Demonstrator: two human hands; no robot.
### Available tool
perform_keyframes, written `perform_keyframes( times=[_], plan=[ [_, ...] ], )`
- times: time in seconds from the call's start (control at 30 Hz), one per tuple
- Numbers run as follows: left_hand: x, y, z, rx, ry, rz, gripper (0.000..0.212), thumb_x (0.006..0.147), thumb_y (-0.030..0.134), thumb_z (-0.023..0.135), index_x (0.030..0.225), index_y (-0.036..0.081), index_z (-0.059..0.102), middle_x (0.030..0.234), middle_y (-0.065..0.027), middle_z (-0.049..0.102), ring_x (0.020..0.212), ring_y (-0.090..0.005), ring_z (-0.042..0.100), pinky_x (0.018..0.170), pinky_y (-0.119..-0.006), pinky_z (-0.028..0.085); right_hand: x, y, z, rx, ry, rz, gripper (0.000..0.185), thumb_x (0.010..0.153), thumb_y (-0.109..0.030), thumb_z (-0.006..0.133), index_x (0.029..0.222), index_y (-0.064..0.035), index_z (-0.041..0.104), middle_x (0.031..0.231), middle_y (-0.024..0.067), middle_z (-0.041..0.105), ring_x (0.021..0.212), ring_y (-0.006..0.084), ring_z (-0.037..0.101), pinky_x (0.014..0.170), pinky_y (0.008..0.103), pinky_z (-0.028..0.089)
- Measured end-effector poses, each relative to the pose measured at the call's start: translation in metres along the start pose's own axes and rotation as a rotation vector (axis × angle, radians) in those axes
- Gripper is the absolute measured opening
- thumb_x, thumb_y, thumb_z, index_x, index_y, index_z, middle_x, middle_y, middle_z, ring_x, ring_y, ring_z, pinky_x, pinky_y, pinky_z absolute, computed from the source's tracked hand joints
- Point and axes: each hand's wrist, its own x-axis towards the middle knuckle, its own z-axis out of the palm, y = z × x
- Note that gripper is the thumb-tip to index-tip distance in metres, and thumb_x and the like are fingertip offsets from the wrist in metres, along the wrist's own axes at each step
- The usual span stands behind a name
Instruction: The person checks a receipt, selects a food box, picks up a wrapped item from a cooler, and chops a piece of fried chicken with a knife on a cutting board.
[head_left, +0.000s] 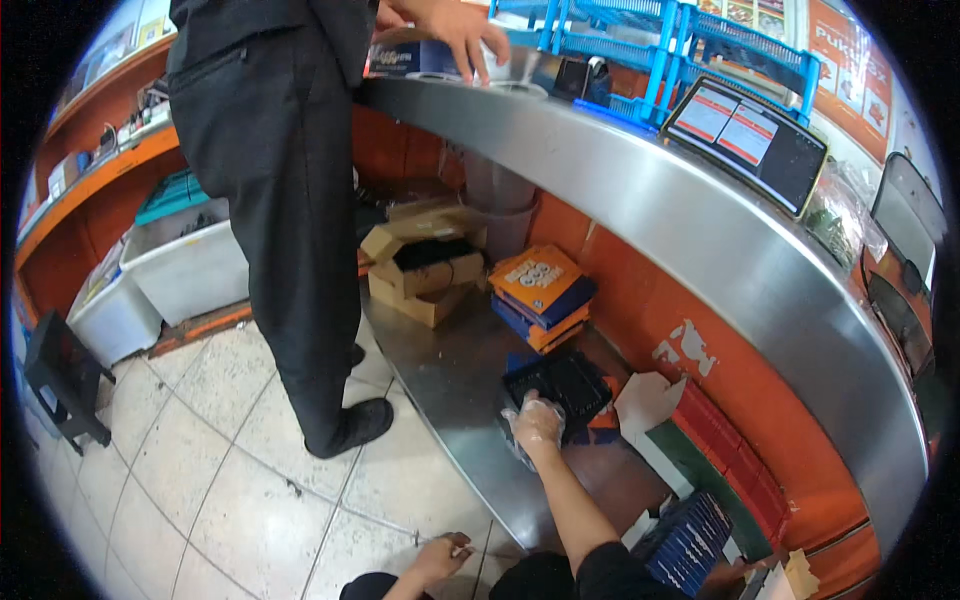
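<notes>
My right hand (538, 424), in a clear plastic glove, grips the near left edge of a black plastic tray (574, 386). Beneath the tray, orange and blue printed cardboard (602, 435) shows on the low steel shelf (480, 405). My left hand (442, 559) is bare, low over the tiled floor, with its fingers curled; whether anything is in them is unclear. Just beyond the tray rises a stack of flat orange and blue printed boxes (540, 289). To its left sits an open brown cardboard box (427, 274) with black contents.
A person in black trousers (300, 247) stands at the steel counter (637, 180) on the left. Red packets (727, 442) and dark blue packs (686, 544) line the shelf at right. A tablet (746, 142) rests above; white bins (187, 251) and a black stool (64, 382) stand left.
</notes>
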Motion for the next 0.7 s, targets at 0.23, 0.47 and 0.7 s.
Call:
perform_keyframes(
  times=[0.23, 0.47, 0.7],
  plan=[
    [0.12, 0.035, 0.036, 0.559, 0.81, 0.224, 0.05, 0.083, 0.041, 0.06, 0.114, 0.002, 0.055, 0.108, -0.0149, 0.058, 0.104, -0.0274, 0.054, 0.091, -0.043, 0.042, 0.057, 0.028, -0.021, 0.078, 0.303, -0.141, 0.038, 0.076, -0.033, 0.064, 0.092, -0.0002, 0.054, 0.086, 0.0219, 0.059, 0.08, 0.0369, 0.06, 0.072, 0.0453, 0.048],
    [0.16, 0.006, 0.058, 0.42, 0.019, -0.169, 0.127, 0.058, 0.066, 0.068, 0.143, 0.011, -0.009, 0.149, -0.0108, -0.017, 0.137, -0.0332, -0.016, 0.102, -0.064, -0.002, 0.213, 0.09, 0.069, 0.231, 0.325, 0.128, 0.022, 0.079, -0.024, 0.063, 0.074, -0.0027, 0.056, 0.073, 0.0158, 0.061, 0.064, 0.0311, 0.06, 0.058, 0.0423, 0.047],
    [0.157, 0.006, 0.057, 0.487, 0.014, -0.192, 0.127, 0.057, 0.066, 0.069, 0.144, 0.014, -0.007, 0.151, -0.0081, -0.013, 0.138, -0.0327, -0.012, 0.102, -0.066, -0.001, 0.269, 0.097, 0.13, 1.359, 0.062, 0.796, 0.019, 0.082, -0.023, 0.063, 0.082, -0.0039, 0.061, 0.068, 0.0107, 0.058, 0.056, 0.0192, 0.055, 0.048, 0.0325, 0.046]
  ],
)
